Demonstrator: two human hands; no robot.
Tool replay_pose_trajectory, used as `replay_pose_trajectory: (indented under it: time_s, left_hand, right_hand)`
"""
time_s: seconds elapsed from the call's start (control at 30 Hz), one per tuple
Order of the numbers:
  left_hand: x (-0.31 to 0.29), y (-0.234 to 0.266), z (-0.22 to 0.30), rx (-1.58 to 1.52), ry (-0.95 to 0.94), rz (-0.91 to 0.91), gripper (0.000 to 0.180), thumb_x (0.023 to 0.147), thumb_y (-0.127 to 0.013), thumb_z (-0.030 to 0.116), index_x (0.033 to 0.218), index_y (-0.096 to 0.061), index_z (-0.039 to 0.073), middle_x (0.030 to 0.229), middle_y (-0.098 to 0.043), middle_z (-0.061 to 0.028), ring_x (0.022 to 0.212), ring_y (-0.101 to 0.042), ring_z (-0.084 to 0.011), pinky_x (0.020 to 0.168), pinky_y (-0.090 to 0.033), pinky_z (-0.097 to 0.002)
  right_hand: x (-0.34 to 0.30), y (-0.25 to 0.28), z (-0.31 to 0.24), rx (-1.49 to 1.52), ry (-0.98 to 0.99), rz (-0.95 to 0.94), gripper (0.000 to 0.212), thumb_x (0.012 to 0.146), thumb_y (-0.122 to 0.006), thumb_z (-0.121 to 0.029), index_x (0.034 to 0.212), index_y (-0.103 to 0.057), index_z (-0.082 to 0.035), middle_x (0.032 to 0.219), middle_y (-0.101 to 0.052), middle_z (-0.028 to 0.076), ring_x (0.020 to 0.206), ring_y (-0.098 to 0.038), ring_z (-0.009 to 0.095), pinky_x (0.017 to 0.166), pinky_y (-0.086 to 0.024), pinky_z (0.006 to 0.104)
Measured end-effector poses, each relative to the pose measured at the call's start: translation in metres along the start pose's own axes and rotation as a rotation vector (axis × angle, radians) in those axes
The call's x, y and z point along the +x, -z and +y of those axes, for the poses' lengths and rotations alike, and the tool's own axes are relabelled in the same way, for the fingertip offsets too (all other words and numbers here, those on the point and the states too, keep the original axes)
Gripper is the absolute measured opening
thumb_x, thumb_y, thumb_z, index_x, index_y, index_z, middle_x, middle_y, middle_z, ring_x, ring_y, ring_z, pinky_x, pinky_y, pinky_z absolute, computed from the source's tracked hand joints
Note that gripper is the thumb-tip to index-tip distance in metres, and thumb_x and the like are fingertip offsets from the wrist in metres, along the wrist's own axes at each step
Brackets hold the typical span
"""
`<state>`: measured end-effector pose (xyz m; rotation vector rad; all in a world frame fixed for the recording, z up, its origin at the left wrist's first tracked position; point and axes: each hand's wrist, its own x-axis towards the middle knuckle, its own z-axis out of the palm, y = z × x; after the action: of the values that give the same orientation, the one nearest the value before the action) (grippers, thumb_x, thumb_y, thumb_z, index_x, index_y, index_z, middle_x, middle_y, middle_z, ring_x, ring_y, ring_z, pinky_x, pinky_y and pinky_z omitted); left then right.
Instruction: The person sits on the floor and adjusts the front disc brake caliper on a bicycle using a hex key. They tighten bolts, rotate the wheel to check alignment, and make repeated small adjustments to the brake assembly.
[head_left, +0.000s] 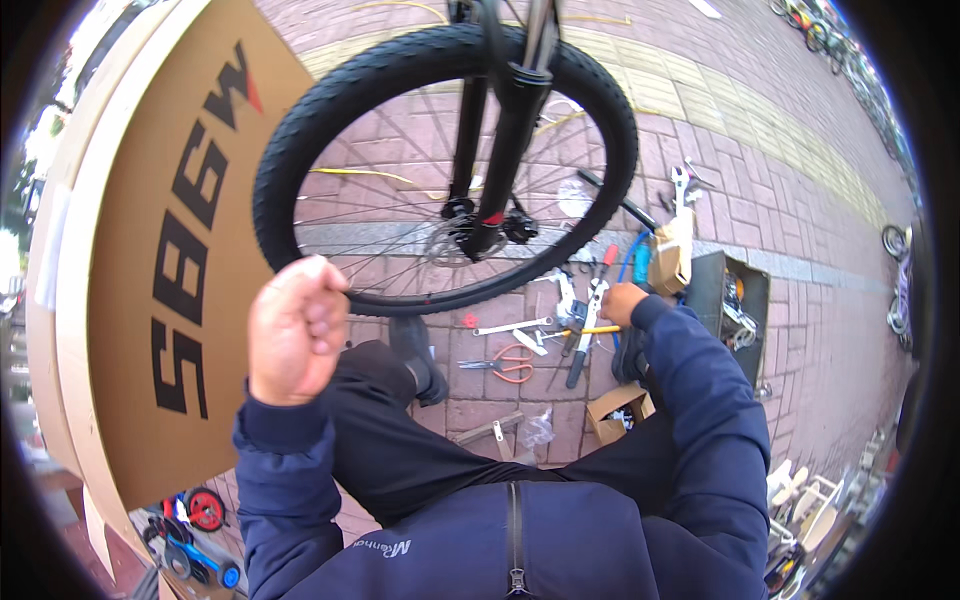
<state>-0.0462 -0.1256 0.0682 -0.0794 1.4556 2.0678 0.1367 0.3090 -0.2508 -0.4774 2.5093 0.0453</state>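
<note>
A bicycle front wheel (270, 190) with a black knobby tyre stands before me, held in a black suspension fork (505, 150). My left hand (295, 330) is raised at the tyre's lower left, its fingers curled into the palm. Whatever it may hold is hidden. Low among the tools on the right is my right hand (624, 304), its fingers mostly out of sight beside the pliers-like silver tool (590, 318). A yellow-handled hammer (590, 330), a wrench (512, 326) and scissors (505, 364) with orange handles lie on the paving below the wheel.
A tall cardboard box (200, 230) stands along the left. At right are a dark open toolbox (757, 310) and a small carton (672, 255). Another small open carton (607, 425) sits between my legs, near a plastic bag (537, 430). Toy-like wheeled vehicles (190, 545) stand at lower left.
</note>
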Motion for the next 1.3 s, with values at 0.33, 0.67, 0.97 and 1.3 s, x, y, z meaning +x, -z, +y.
replay_pose_trajectory:
  time_s: [0.33, 0.67, 0.97, 1.3]
  left_hand:
    - [0.055, -0.074, -0.136, 0.016, 0.730, -0.187, 0.019, 0.097, -0.054, 0.006, 0.113, -0.062, 0.001, 0.094, -0.060, -0.0040, 0.079, -0.052, -0.0114, 0.062, -0.044, -0.0257]
    - [0.079, -0.093, -0.125, -0.016, 0.704, -0.087, 0.022, 0.095, -0.054, 0.002, 0.113, -0.063, -0.007, 0.095, -0.062, -0.0123, 0.073, -0.049, -0.0137, 0.059, -0.041, -0.0252]
    - [0.075, -0.089, -0.128, 0.004, 0.698, -0.088, 0.021, 0.094, -0.054, 0.000, 0.112, -0.063, -0.006, 0.094, -0.062, -0.0109, 0.073, -0.050, -0.0127, 0.059, -0.042, -0.0250]
    - [0.073, -0.096, -0.126, 0.049, 0.716, -0.166, 0.021, 0.097, -0.052, 0.002, 0.115, -0.063, -0.002, 0.098, -0.064, -0.0051, 0.075, -0.052, -0.0087, 0.064, -0.044, -0.0226]
  right_hand:
    - [0.089, -0.091, 0.070, 0.738, -0.866, 0.385, 0.022, 0.089, -0.063, -0.025, 0.089, -0.075, -0.007, 0.093, -0.073, 0.017, 0.090, -0.070, 0.036, 0.083, -0.056, 0.0470]
    - [0.184, -0.142, 0.114, 0.727, -0.891, 0.563, 0.023, 0.095, -0.053, -0.020, 0.101, -0.065, -0.001, 0.101, -0.068, 0.021, 0.098, -0.067, 0.041, 0.089, -0.053, 0.0484]
    - [0.210, -0.174, 0.126, 0.586, -0.815, 0.665, 0.023, 0.089, -0.063, -0.020, 0.103, -0.066, -0.002, 0.102, -0.070, 0.021, 0.099, -0.068, 0.038, 0.085, -0.055, 0.0474]
    - [0.153, -0.125, 0.109, 0.675, -1.137, 0.398, 0.028, 0.088, -0.059, -0.021, 0.104, -0.070, -0.002, 0.099, -0.072, 0.022, 0.096, -0.071, 0.037, 0.085, -0.057, 0.0456]
